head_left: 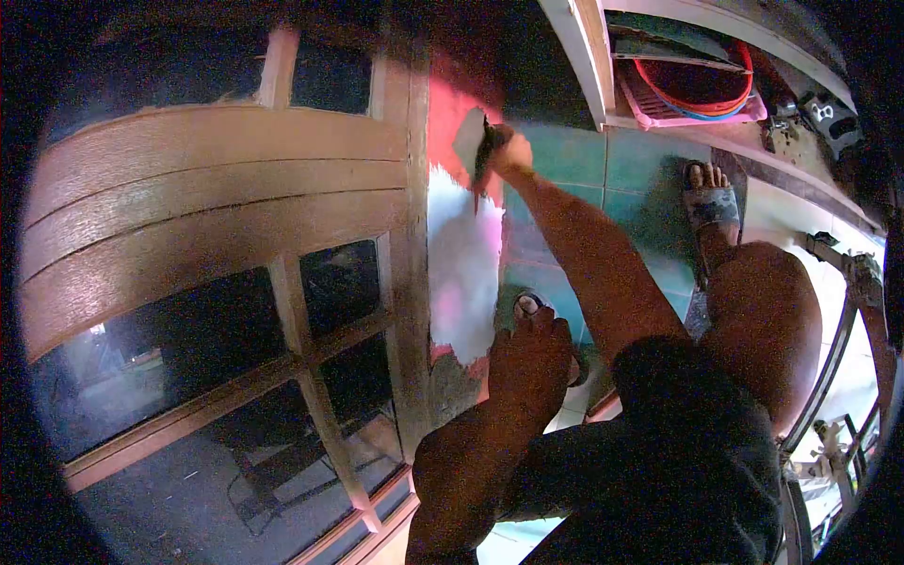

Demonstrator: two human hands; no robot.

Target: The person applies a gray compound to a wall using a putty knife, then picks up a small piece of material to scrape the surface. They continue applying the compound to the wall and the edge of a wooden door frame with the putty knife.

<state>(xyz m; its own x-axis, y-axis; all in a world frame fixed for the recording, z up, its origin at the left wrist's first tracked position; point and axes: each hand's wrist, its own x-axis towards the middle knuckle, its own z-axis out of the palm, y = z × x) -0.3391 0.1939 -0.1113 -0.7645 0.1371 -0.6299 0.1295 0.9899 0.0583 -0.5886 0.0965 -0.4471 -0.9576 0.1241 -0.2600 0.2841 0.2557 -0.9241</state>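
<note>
My right hand (513, 153) is closed round a dark, narrow hand tool (485, 158), held against the wall strip beside the wooden frame. Blur and shadow hide its exact kind. Under and beside the tool is a grey patch (467, 139) on the pink wall (447, 104). Just below lies a broad white coated area (464, 273) with ragged edges, and a rough grey patch (455, 388) shows at its lower end. My left hand does not appear.
On the left stands a wooden door (217, 174) with dark glass panes. My feet are on green floor tiles (565, 155), legs bent. At upper right, a shelf unit (589, 56) holds a red basin (650, 75) and a pink tray (697, 118). A metal frame (847, 282) stands at right.
</note>
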